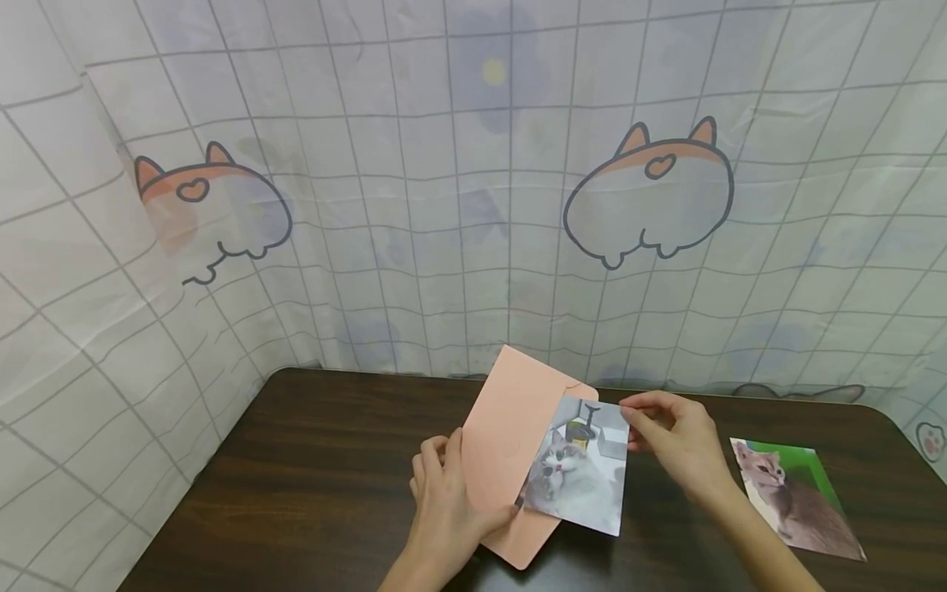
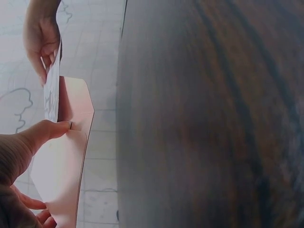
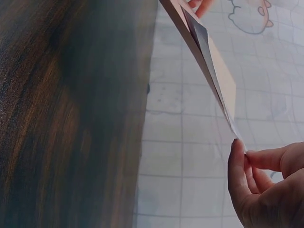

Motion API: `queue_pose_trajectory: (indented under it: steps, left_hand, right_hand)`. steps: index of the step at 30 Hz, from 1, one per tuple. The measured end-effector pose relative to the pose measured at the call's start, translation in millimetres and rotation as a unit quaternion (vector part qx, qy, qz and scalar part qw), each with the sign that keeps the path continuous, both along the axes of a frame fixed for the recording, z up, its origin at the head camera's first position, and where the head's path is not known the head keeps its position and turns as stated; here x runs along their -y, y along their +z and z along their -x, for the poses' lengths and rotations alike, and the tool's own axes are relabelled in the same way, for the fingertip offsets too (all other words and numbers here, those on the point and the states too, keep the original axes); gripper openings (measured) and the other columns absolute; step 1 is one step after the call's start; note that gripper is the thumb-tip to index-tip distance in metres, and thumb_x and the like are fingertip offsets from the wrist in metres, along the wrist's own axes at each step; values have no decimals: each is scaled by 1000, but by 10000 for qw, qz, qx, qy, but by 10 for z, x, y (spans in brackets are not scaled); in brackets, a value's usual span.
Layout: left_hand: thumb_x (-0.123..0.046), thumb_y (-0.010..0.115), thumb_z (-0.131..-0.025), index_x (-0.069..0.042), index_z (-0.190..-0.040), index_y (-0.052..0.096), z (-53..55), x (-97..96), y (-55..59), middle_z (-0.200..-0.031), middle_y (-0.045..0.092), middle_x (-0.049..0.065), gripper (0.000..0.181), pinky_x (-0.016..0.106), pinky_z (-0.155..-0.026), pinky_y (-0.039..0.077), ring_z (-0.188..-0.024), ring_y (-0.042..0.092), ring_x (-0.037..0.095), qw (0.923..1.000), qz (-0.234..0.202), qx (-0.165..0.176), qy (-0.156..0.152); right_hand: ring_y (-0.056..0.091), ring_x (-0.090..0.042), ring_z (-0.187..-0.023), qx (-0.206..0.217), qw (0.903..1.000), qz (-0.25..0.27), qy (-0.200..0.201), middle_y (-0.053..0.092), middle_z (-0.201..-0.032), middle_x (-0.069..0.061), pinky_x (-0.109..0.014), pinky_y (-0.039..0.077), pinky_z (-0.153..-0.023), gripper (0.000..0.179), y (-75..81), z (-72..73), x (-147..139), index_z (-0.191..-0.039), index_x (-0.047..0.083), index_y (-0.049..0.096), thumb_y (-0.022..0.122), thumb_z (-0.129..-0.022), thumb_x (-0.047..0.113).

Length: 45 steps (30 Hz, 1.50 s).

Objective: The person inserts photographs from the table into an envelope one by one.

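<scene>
A pink envelope (image 1: pixel 506 427) is held tilted above the table by my left hand (image 1: pixel 451 510), thumb on its near face by the opening and fingers round its left edge. Partly inside the envelope's open side sits a photo card (image 1: pixel 580 477) showing a white and grey cat. My right hand (image 1: pixel 676 440) pinches the card's upper right corner between thumb and fingers. From the left wrist view, the left thumb (image 2: pixel 50 130) presses at the envelope's mouth, beside the card (image 2: pixel 52 92). The right wrist view has the card's corner between the right fingertips (image 3: pixel 237 145).
A second photo (image 1: pixel 799 501), a brown cat on green, lies on the dark wooden table (image 1: pixel 296 469) at the right, beside my right forearm. Behind the table's far edge hangs a white gridded curtain (image 1: pixel 414 205) with cartoon animal prints.
</scene>
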<state>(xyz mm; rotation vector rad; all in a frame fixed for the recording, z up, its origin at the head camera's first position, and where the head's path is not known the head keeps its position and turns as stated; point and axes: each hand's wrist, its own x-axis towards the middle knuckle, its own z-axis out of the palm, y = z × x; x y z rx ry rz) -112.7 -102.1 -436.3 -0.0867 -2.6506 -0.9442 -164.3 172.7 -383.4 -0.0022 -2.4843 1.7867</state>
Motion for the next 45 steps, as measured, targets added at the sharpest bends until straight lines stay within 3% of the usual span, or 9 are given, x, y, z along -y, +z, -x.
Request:
queue_pose_trajectory:
  steps: [11, 25, 36, 45]
  left_hand:
    - [-31, 103, -55, 6, -145, 50, 8, 9, 5, -126, 45, 19, 111, 46, -86, 36, -113, 42, 36, 9999, 5, -65, 117]
    - [-30, 102, -55, 5, -144, 51, 6, 11, 23, -124, 46, 20, 108, 48, -86, 37, -113, 43, 38, 9994, -97, -41, 318]
    - [-33, 102, -54, 4, -143, 52, -4, -1, 19, -124, 46, 19, 109, 48, -86, 37, -114, 43, 38, 9992, -149, 44, 358]
    - [-33, 103, -54, 4, -142, 52, -6, -13, 9, -123, 46, 19, 109, 48, -86, 37, -112, 43, 38, 9992, -146, 11, 385]
  right_hand:
    - [68, -11, -68, 122, 9990, 425, 33, 73, -91, -8, -28, 62, -67, 34, -43, -43, 25, -128, -16, 61, 69, -100, 2]
    - [71, -10, -68, 334, 9985, 428, 86, 74, -90, -10, -30, 62, -68, 33, -133, -145, 99, -120, -15, 64, 76, -94, 2]
    - [70, -8, -68, 345, 9987, 339, -152, 72, -86, -8, -30, 62, -66, 29, -125, -163, 181, -114, -15, 67, 78, -91, -2]
    - [69, -10, -63, 346, 9975, 605, -133, 70, -82, -6, -28, 61, -63, 28, -165, -178, 239, -113, -16, 66, 78, -90, -4]
